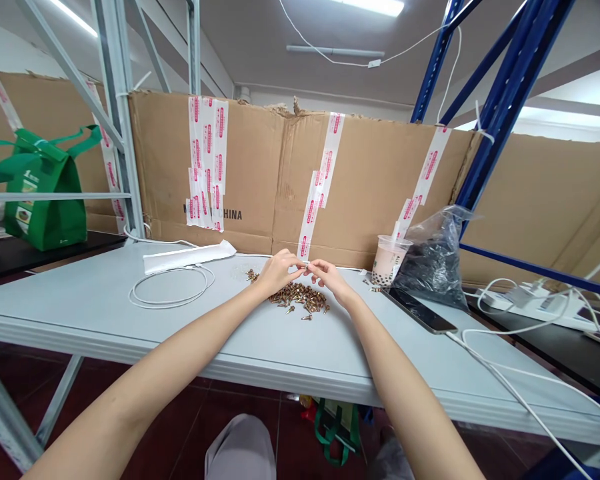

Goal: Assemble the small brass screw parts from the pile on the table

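My left hand point(279, 272) and my right hand point(330, 277) meet fingertip to fingertip above a pile of small brass-coloured screws point(300, 297) on the grey table point(105, 293). Both hands pinch a tiny piece between them, too small to name. Some loose screws lie scattered around the pile's edge.
A coiled white cable point(170, 287) and a white folded strip point(190, 257) lie to the left. A bubble tea cup point(390, 259), a dark plastic bag point(433, 260) and a phone on a charging cable point(420, 311) sit to the right. Taped cardboard point(280, 173) walls the back. A green bag point(43, 187) stands on the left shelf.
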Tool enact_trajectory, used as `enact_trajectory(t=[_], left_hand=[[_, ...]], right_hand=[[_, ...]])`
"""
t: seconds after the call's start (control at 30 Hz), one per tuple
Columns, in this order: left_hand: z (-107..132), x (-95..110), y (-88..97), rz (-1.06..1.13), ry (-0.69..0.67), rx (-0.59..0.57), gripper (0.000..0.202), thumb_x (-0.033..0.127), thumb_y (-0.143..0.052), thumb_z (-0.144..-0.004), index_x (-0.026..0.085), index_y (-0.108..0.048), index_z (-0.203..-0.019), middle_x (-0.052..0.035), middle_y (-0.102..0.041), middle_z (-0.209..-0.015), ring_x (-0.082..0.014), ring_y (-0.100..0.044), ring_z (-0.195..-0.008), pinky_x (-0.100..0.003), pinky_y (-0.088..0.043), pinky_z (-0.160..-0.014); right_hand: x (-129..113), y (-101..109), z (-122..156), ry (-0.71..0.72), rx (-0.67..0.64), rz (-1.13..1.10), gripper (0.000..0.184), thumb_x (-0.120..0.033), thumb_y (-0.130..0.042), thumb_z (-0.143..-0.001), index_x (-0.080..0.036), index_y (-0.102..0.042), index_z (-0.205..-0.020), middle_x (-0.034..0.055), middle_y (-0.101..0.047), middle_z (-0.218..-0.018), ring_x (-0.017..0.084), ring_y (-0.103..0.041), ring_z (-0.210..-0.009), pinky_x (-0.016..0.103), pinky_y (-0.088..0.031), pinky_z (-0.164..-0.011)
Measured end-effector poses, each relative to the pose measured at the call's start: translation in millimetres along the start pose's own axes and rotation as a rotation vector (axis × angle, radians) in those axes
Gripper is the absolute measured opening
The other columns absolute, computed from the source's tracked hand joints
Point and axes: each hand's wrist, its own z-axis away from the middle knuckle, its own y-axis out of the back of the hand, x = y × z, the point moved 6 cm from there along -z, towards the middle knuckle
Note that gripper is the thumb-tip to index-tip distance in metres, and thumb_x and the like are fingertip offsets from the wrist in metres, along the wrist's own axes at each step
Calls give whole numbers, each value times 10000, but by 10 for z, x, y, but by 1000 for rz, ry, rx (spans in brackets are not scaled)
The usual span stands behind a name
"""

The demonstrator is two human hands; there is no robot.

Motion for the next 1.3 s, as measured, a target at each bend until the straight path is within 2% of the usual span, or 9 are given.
enact_trajectory(t=[0.2, 0.43, 0.63, 0.73, 0.9, 1.0, 1.1, 1.3], left_hand=[[4, -29, -29, -66, -49, 6, 174, 270, -504, -788, 194, -645, -857, -23, -622, -776, -158, -462, -771, -266, -364, -681], [11, 27, -67, -117, -119, -8, 166, 245, -497, -790, 194, -634, -869, -14, -623, -790, -155, -465, -771, -265, -373, -678], [-11, -2, -71, -103, -41, 11, 153, 262, -521, -770, 200, -639, -846, -3, -625, -752, -155, -458, -736, -279, -348, -673], [-18, 13, -72, -132, -40, 6, 144, 276, -522, -766, 209, -638, -818, 0, -627, -747, -160, -463, -752, -297, -320, -685], [-9, 81, -77, -183, -84, -7, 131, 274, -510, -770, 208, -621, -791, 5, -631, -752, -161, -463, -753, -320, -284, -720], [-7, 67, -59, -190, -76, 1, 138, 285, -508, -769, 207, -620, -792, 1, -631, -751, -164, -464, -751, -323, -277, -718], [-12, 27, -22, -181, -52, 22, 142, 289, -509, -767, 211, -623, -799, 0, -628, -750, -165, -467, -757, -320, -277, -722], [-8, 64, -43, -183, -80, -13, 145, 286, -496, -774, 212, -617, -804, 2, -621, -748, -164, -467, -764, -314, -279, -714]], right_hand=[[31, -64, -11, -4, -43, 27, 366, -517, -402, -769, -162, -490, -758, 13, -539, -718, 67, -448, -515, 188, -276, -433], [66, -80, -45, 47, -24, 44, 442, -532, -363, -787, -163, -369, -544, -40, -323, -496, 56, -286, -421, 217, -232, -430], [22, -89, -31, 88, -21, 13, 397, -536, -353, -789, -162, -450, -697, -30, -388, -581, 67, -328, -454, 214, -256, -434], [-11, -57, -24, 116, 11, 65, 397, -535, -392, -771, -158, -450, -662, -33, -375, -565, 73, -336, -490, 213, -266, -457], [27, -60, -24, 107, 1, 113, 482, -550, -314, -793, -149, -419, -548, -24, -382, -526, 73, -323, -485, 227, -267, -483], [41, -68, -22, 82, 10, 82, 467, -551, -302, -797, -145, -461, -630, -17, -422, -578, 76, -357, -503, 223, -285, -489], [22, -71, -21, 89, 0, 68, 407, -535, -360, -785, -151, -483, -722, -21, -430, -618, 76, -383, -520, 214, -296, -489], [41, -45, -42, 141, -11, 74, 413, -526, -386, -775, -151, -448, -612, -28, -392, -557, 72, -337, -484, 218, -270, -473]])
